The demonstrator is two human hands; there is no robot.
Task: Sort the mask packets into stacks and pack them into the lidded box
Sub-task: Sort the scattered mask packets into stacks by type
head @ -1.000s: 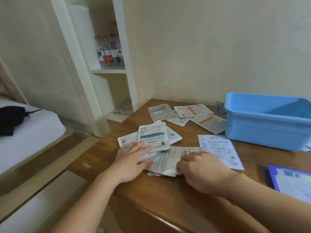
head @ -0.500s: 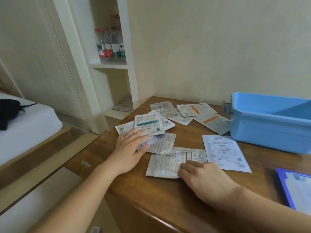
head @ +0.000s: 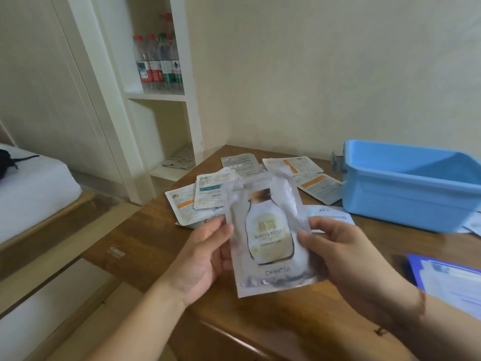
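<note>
Silvery packet (head: 269, 235), printed with a cream bottle and the words BIRD'S NEST, held upright above the wooden surface (head: 145, 235), face toward the camera; left hand (head: 205, 259) and right hand (head: 346, 256) each pinch one side edge between thumb and fingers. Half a second earlier both hands lay flat on packets on the surface. Loose packets (head: 208, 194) lie behind it, with the open blue box (head: 406, 204) to the right.

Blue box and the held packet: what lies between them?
Head view: a white printed sheet lies flat on the table between the blue box and the held packet.
</note>
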